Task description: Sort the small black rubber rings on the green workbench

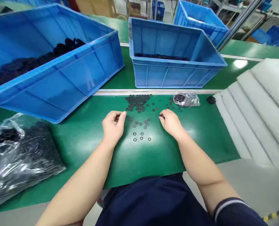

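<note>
My left hand (113, 127) hovers over or rests on the green tabletop with its fingers curled and thumb pressed to them; anything in it is too small to make out. Just right of it lie several small dark rings (141, 134), spread in loose rows. Behind them is a dense heap of similar dark rings (137, 103). My right hand (169, 121) is pinched closed on the other side of the rings, its fingertips pointing left and their contents hidden. Tiny dark pieces (171, 101) lie beyond it, beside a small clear bag (192, 100) of such pieces.
Two blue crates (94, 62) (167, 73) with dark parts stand behind the green table (134, 169). A large clear bag (35, 157) of black parts lies at left. White padded stacks (259, 110) stand at right, near a small black object (211, 100).
</note>
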### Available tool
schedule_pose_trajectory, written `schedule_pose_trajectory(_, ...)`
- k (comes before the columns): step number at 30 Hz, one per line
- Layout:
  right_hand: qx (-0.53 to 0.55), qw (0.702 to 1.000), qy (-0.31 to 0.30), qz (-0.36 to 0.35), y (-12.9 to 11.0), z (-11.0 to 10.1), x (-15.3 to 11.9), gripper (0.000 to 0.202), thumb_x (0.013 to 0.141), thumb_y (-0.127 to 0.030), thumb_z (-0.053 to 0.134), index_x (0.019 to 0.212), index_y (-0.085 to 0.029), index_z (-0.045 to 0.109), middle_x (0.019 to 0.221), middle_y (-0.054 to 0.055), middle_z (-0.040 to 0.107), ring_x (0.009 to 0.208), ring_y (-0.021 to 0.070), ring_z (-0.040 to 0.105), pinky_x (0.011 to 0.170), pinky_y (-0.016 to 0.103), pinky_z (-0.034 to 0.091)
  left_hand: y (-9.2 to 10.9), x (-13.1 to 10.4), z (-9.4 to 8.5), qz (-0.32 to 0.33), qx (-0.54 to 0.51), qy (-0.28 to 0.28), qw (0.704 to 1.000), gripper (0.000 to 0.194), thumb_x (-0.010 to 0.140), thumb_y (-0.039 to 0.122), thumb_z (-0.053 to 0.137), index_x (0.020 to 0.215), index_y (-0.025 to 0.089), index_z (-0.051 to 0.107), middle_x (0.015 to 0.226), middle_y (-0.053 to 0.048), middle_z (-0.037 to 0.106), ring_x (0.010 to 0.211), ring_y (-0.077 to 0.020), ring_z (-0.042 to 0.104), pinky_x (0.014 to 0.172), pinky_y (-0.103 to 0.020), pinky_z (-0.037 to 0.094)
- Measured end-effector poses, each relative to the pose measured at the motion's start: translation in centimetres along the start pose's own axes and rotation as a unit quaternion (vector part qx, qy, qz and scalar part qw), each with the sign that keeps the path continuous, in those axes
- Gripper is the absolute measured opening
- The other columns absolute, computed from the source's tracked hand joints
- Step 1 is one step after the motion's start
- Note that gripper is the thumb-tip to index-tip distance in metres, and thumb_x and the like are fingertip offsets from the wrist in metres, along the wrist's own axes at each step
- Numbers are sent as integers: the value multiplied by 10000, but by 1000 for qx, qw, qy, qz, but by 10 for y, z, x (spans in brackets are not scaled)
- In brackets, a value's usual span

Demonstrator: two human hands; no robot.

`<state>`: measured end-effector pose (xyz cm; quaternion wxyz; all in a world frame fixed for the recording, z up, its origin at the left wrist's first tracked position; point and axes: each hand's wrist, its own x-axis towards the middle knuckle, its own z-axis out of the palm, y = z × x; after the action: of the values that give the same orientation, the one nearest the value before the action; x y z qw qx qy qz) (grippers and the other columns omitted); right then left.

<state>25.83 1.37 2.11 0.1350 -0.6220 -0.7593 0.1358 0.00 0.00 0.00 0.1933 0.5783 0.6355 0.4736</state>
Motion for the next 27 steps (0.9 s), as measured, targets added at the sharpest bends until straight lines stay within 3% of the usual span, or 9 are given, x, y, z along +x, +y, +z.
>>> schedule_pose_trajectory(5,102,989,-100,-27,4,-9,-7,77,798,-111,646,830,-177,669,799,13,657,727,149,589,672,252,419,-4,0,4,-34,-32,-13,999,277,842,448,600,832,177,660,742,-5,641,631,-124,550,642,-254,459)
schedule_pose_trajectory(9,198,954,-208,-82,-14,-16,-19,67,799,-110,666,822,-171,679,784,-4,658,686,117,591,652,227,426,-4,0,5,-50,-51,-22,997,287,834,448,607,877,171,664,748,-11,657,613,-120,558,618,-248,468)
schedule_pose_trajectory(12,204,932,-258,-153,-30,-16,-27,103,791,-78,670,841,-167,685,837,10,660,732,120,590,682,228,428,-5,0,6,-53,-59,-19,997,283,830,441,618,893,169,662,760,-16,667,618,-120,572,633,-255,488)
schedule_pose_trajectory(16,141,937,-254,-194,-40,-11,-32,132,801,-45,639,835,-169,670,867,31,665,806,154,583,716,256,411,-7,1,7,-56,-70,-18,996,309,824,450,631,943,166,661,783,-20,675,636,-125,595,655,-265,510)
schedule_pose_trajectory(27,127,949,-231,-171,-40,-10,-32,78,826,-95,650,834,-173,649,832,22,643,750,145,555,698,254,389,-9,0,8,-52,-66,-27,996,259,827,420,629,897,176,681,762,-14,669,622,-123,575,632,-259,490)
